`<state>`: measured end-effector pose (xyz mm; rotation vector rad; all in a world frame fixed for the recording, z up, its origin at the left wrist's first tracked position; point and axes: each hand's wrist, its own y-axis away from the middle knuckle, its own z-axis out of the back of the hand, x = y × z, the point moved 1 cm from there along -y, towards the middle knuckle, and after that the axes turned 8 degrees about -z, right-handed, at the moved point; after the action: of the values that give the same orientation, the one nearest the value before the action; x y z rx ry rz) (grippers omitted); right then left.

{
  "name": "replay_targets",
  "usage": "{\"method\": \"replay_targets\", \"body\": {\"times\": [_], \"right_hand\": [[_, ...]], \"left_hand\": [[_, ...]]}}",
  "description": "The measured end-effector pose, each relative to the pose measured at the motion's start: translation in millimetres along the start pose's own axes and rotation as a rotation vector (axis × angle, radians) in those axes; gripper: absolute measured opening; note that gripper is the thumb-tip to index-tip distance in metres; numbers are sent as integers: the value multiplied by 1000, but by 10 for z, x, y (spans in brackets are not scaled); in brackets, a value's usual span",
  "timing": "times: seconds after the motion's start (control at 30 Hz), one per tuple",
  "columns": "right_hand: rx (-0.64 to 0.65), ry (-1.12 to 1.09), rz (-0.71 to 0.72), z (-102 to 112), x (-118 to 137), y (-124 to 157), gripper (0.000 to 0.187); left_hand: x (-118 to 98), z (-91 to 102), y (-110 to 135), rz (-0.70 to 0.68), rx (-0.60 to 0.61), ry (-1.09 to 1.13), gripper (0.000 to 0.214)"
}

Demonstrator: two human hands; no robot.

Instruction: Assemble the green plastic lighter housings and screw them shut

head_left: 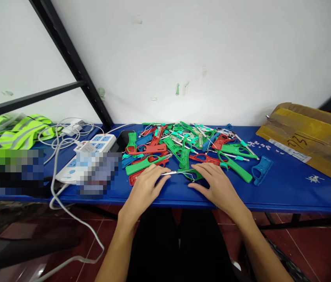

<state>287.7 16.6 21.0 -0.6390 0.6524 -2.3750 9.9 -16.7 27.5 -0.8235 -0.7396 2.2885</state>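
My left hand (146,186) is closed at the front of the blue table, thumb and fingers pinching around the end of a thin metal rod (169,172). The rod runs right into a green plastic lighter casing half (194,175) with a thin white wire on it. My right hand (218,186) is closed around the right side of this casing, its fingers covering part of it. Just beyond my hands lies a pile of red, green and blue lighter casings, metal rods and turquoise pieces. A green casing (143,165) lies near my left hand, another green casing (238,168) beside my right.
A blue casing (262,170) and a taped cardboard box (309,137) are at the right. On the left are a white power strip (102,143), tangled cables and a yellow reflective vest (26,133). A white wall and black metal frame (74,58) stand behind.
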Motion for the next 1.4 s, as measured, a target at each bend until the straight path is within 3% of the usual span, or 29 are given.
{"method": "replay_targets", "body": {"times": [0.3,0.57,0.83,1.17,1.4], "right_hand": [[158,-137,15,32,39,31,40],[225,-200,67,92,86,10,22],[93,-261,105,148,113,11,8],[108,-283,37,167,104,23,12],[55,-262,-3,124,84,42,18]], "left_hand": [[-79,32,13,103,160,152,22],[-77,42,20,77,174,162,27],[-77,23,21,15,225,80,28],[-85,-90,-89,-70,146,-57,25],[-55,-117,-2,-9,163,-108,26]]}}
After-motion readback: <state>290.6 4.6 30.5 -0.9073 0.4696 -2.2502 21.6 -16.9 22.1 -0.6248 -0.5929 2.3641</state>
